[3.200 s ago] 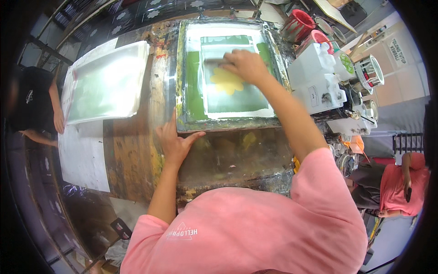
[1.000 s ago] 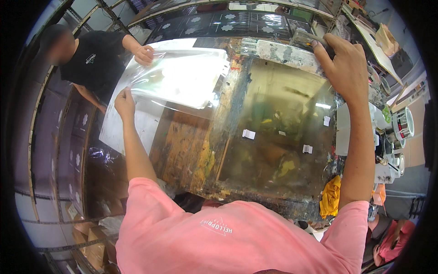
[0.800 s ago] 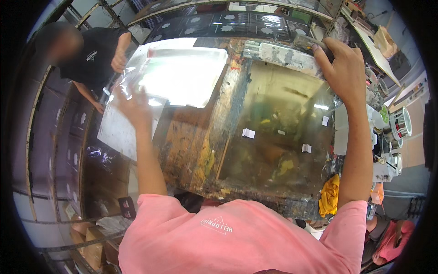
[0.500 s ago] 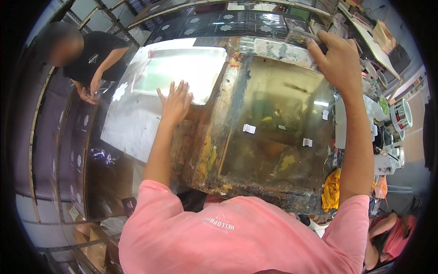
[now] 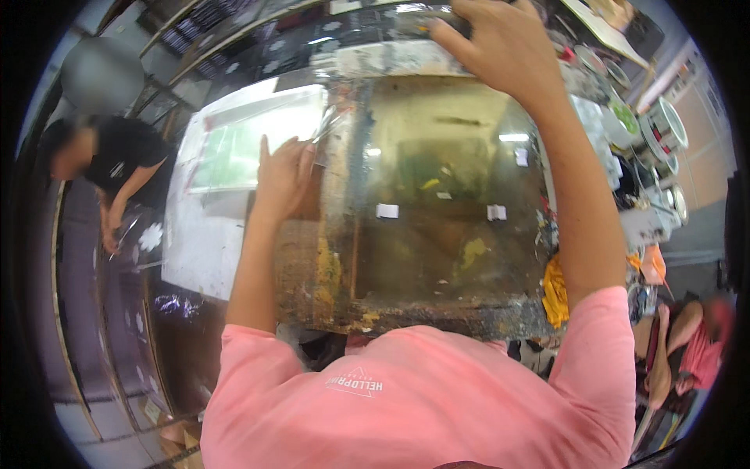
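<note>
One clear sheet [image 5: 297,113], perhaps pinched by the half-curled left hand [image 5: 283,173], could crease from clinging; the right hand [image 5: 509,48] is half-curled, its hold unclear.

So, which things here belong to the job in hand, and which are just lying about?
Seemingly in use:
left hand, at the clear sheets
right hand, near the glossy board's far right corner, its grip unclear
white tabs on the board

Seemingly lying about:
yellow cloth
streaked can
</note>
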`<state>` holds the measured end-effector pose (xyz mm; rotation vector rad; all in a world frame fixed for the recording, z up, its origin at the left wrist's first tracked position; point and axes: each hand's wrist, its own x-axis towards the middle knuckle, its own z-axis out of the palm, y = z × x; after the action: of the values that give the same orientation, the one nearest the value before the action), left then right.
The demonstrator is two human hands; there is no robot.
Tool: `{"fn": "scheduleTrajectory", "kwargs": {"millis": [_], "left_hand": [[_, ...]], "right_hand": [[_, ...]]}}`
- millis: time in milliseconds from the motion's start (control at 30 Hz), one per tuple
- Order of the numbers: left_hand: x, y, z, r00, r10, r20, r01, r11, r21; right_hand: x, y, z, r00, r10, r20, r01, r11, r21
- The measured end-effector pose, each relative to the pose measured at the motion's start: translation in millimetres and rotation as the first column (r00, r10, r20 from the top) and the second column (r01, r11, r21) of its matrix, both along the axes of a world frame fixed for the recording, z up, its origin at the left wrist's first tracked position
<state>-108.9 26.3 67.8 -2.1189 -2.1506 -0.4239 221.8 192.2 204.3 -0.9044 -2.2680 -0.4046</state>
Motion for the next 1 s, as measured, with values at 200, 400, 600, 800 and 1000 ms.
{"fn": "scheduleTrajectory", "kwargs": {"millis": [200,400,600,800,1000], "left_hand": [[138.1,36.3,-84.9,0.947,-0.191,0.259,0.218,0.973,-0.080],[234.4,46.2,-135.2,0.939,-0.335,0.075,0.341,0.935,-0.091],[262.4,40.4,-130.9,0.939,-0.333,0.091,0.337,0.941,-0.037],[264.5,38.1,-135.5,0.920,-0.376,0.114,0.367,0.926,0.087],[257.7,34.9,-138.2,0.930,-0.347,0.124,0.341,0.938,0.065]], "right_hand": [[-6.1,-2.7,5.5,0.995,0.017,-0.095,-0.019,1.000,-0.012],[-2.6,-2.3,5.1,0.997,0.007,-0.075,-0.009,1.000,-0.026],[-7.4,1.5,5.7,0.997,0.036,-0.073,-0.038,0.999,-0.031],[-1.9,4.7,14.4,0.995,0.024,-0.098,-0.030,0.998,-0.062],[-12.0,5.2,8.1,0.989,0.083,-0.124,-0.088,0.995,-0.036]]}}
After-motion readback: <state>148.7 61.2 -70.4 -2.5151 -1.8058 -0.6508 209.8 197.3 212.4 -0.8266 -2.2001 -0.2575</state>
